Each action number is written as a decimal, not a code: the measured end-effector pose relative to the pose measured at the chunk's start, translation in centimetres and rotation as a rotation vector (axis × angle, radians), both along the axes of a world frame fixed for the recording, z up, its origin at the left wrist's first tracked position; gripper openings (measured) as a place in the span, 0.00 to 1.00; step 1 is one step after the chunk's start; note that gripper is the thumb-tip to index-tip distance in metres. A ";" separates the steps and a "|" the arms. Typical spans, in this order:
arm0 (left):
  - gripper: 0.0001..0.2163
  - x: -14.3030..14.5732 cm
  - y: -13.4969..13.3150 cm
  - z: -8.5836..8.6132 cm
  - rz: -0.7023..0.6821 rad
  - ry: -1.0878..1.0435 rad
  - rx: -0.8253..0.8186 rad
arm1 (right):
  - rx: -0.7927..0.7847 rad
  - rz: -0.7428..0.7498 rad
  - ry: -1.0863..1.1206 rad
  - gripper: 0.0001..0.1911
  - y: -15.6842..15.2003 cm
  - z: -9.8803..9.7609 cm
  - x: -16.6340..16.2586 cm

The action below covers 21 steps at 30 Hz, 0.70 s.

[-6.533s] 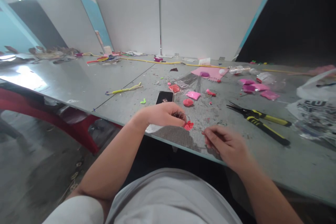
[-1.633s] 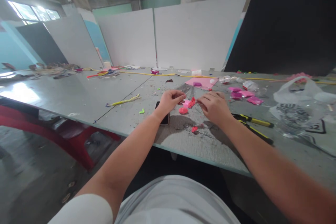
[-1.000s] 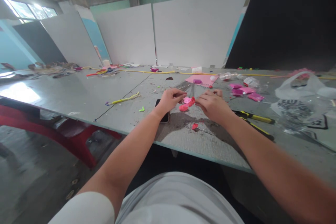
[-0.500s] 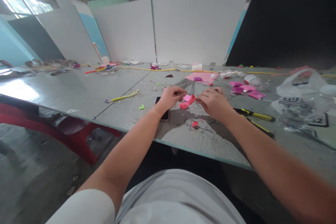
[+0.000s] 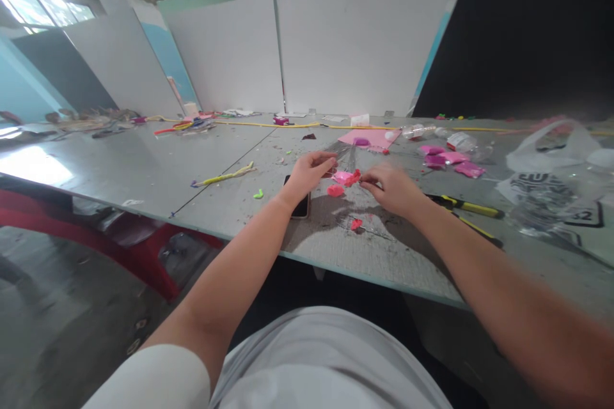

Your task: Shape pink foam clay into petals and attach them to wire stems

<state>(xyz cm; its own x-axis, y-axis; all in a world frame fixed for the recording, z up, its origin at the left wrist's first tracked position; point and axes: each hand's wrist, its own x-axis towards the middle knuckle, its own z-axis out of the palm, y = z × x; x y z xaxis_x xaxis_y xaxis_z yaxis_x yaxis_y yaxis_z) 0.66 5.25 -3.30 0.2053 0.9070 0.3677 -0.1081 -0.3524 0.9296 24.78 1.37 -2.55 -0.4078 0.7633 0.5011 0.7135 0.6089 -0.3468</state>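
Observation:
My right hand (image 5: 389,186) pinches the end of a bumpy red piece of modelling clay (image 5: 353,177) between thumb and fingertips. My left hand (image 5: 314,169) is closed, its thumb against the fingers; what lies between them is too small to make out. Between the hands lies a pink clay piece (image 5: 341,177), with a smooth coral-red lump of clay (image 5: 336,190) just in front of it. Nearer the table edge is a small red clay bit (image 5: 355,224) on clear plastic film. A dark phone (image 5: 301,204) lies partly under my left wrist.
Yellow-and-black cutters (image 5: 470,207) lie beside my right forearm, with a plastic bag (image 5: 542,172) beyond. Pink clay packets (image 5: 451,158), a clear bottle (image 5: 417,132) and a pink sheet (image 5: 371,137) lie farther back. A yellow twisted stem (image 5: 225,175) is at left.
The bumpy red clay has shifted slightly right with my right hand, apart from the coral-red lump. My left hand has moved a little left and up.

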 end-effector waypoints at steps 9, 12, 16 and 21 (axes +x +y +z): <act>0.16 -0.1 -0.7 1.1 0.111 -0.193 -0.182 | -0.253 -0.056 0.530 0.17 0.2 -0.9 -0.6; 0.18 -0.3 -0.6 1.2 0.128 -0.232 -0.207 | -0.335 -0.053 0.718 0.24 0.6 -1.5 -0.8; 0.18 -0.4 -0.7 1.3 0.120 -0.232 -0.209 | -0.422 -0.030 0.864 0.27 1.0 -1.8 -0.7; 0.16 -0.3 -0.8 1.3 0.132 -0.217 -0.210 | -0.470 0.006 0.957 0.25 0.8 -1.9 -0.8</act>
